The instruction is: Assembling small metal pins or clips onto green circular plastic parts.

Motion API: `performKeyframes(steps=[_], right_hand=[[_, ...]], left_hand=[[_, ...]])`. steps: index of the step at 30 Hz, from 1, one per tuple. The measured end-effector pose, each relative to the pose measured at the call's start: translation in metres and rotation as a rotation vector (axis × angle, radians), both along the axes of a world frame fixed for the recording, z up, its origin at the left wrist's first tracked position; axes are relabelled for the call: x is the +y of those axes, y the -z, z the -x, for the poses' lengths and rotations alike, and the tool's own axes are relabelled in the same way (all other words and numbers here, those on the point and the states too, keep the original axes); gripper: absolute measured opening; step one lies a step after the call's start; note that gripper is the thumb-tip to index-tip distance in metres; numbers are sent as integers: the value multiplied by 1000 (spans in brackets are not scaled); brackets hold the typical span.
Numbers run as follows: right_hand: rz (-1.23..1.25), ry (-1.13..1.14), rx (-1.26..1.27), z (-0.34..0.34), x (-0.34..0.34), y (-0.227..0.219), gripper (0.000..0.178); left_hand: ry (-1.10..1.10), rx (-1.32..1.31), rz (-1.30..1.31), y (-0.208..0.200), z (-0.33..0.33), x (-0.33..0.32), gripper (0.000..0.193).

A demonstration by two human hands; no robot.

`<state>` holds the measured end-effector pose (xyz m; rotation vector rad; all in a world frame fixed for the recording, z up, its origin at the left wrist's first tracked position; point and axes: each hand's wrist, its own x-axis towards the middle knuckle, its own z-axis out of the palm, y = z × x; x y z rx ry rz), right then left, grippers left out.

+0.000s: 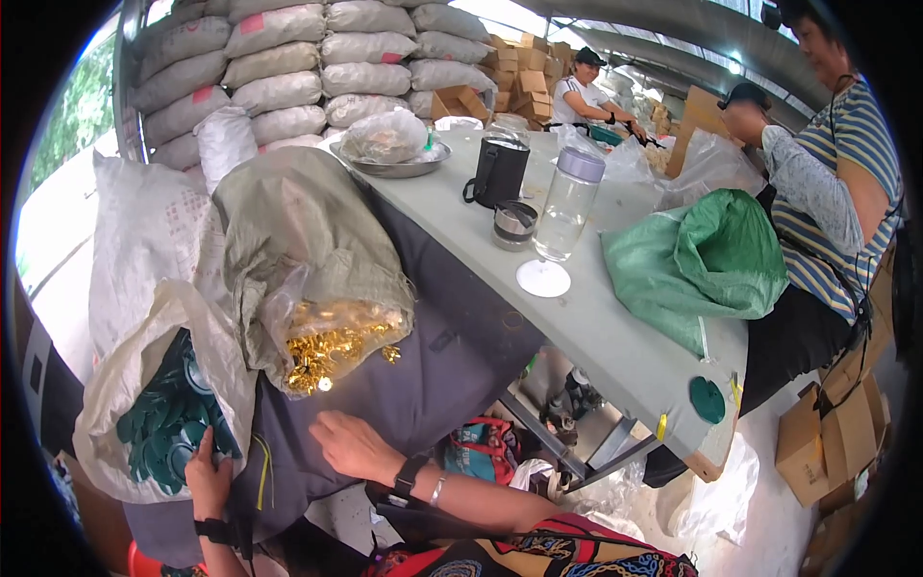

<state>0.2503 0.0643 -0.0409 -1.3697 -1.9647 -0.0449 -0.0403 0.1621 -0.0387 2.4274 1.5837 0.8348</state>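
Observation:
My left hand [208, 475] is at the mouth of a white woven sack [108, 423], against a heap of dark green round discs [175, 413]. Its index finger stretches over the discs, and the thumb stands apart. My right hand [348, 444] hovers over a dark cloth [452, 356] with its fingers curled together; whatever they may hold is hidden. Just beyond it, shiny gold pieces [332, 356] spill from the mouth of a grey-green sack [298, 221] lying on its side.
A grey table [577, 317] carries a clear bottle [567, 202], a black mug [500, 168], a metal bowl [394, 165] and a green sack [692, 260]. One green disc [707, 399] lies near its corner. Two people sit beyond and to the right. Stacked sacks [279, 72] line the back.

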Motion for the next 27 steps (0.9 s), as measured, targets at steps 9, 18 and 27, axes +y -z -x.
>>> performKeyframes(steps=[9,18,27], right_hand=[[57,54,-2,-5,1,-1,13],[-43,41,-1,3,2,2,11],[-25,46,52,-3,-1,-1,12]], left_hand=[[11,9,54,-2,-7,6,63],[-83,-91,-19,44,32,47,83],[-53,12,22,17,11,30,79]])
